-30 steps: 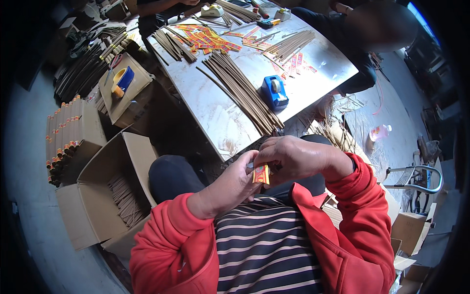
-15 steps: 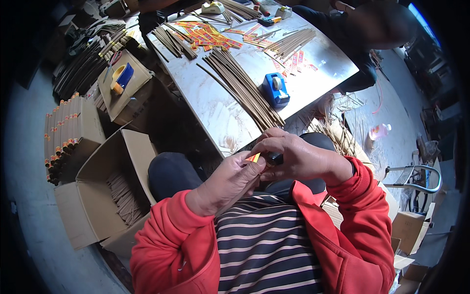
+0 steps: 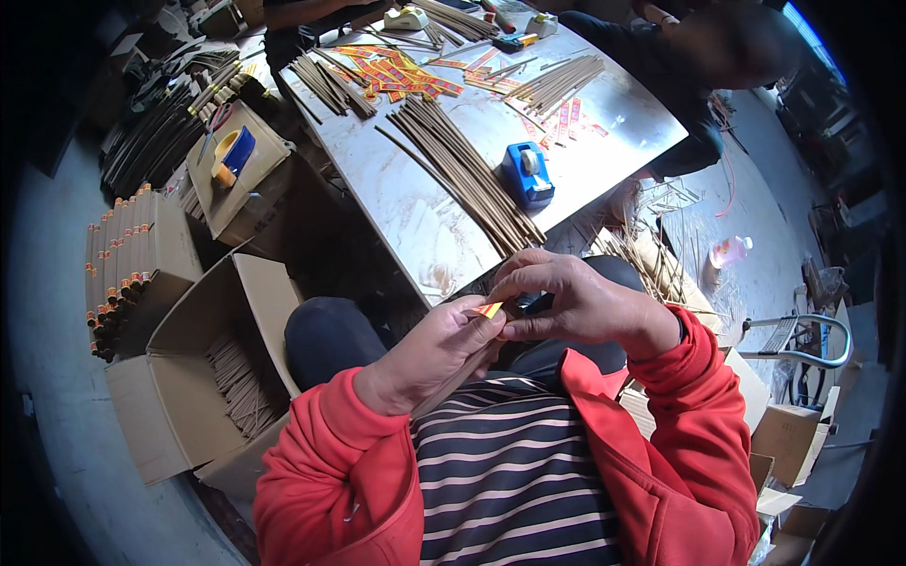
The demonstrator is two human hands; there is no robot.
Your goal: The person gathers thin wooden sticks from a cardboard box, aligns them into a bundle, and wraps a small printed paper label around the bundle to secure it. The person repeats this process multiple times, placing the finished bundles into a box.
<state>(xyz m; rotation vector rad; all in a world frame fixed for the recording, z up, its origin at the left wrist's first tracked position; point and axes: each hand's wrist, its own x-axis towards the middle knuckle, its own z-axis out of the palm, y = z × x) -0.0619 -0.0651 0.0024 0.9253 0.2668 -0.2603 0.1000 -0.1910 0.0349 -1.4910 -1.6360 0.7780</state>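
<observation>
In front of my lap, my left hand (image 3: 427, 353) is closed around a bundle of brown incense sticks (image 3: 451, 385), which runs down toward my left sleeve. A red and yellow paper label (image 3: 488, 309) shows at the bundle's upper end, by my left thumb. My right hand (image 3: 587, 304) curves over that same end, its thumb and fingers closed on the label and sticks. Its fingers partly hide the end of the bundle. Just beyond my hands, a long loose row of incense sticks (image 3: 462, 170) lies on the table (image 3: 401, 208).
A blue tape dispenser (image 3: 528, 176) and scattered labels (image 3: 401, 71) sit on the table. An open carton (image 3: 179, 396) with sticks stands at my left, beside stacked labelled bundles (image 3: 118, 250). Another person (image 3: 694, 57) sits at the far right. A pink bottle (image 3: 729, 252) is on the floor.
My right fingers have shifted slightly around the label and bundle end. The label looks flatter against the sticks, and more of the bundle shows below my left hand.
</observation>
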